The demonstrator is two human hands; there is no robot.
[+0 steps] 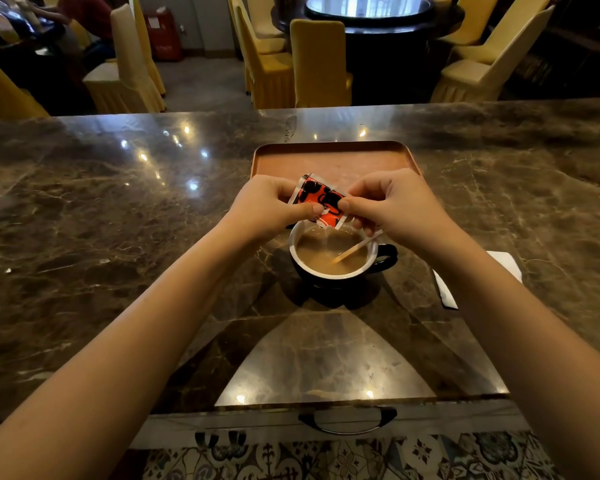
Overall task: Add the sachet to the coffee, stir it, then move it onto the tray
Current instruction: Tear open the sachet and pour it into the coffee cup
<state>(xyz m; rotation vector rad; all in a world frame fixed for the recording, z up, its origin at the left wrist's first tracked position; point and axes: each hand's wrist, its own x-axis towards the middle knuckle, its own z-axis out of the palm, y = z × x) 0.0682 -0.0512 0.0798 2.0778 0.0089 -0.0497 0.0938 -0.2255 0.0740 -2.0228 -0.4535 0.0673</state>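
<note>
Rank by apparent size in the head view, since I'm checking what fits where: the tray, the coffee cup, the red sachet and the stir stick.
1. tray, partly hidden by the hands
2. coffee cup
3. red sachet, partly covered by fingers
4. stir stick, thin; its length looks close to the sachet's, so that order is unsure

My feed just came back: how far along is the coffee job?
Done: the sachet is torn open. In hand: both hands, left hand and right hand, tip it over the cup, with powder falling in. Left: stirring with the stick resting in the coffee, then moving the cup onto the tray.
</note>
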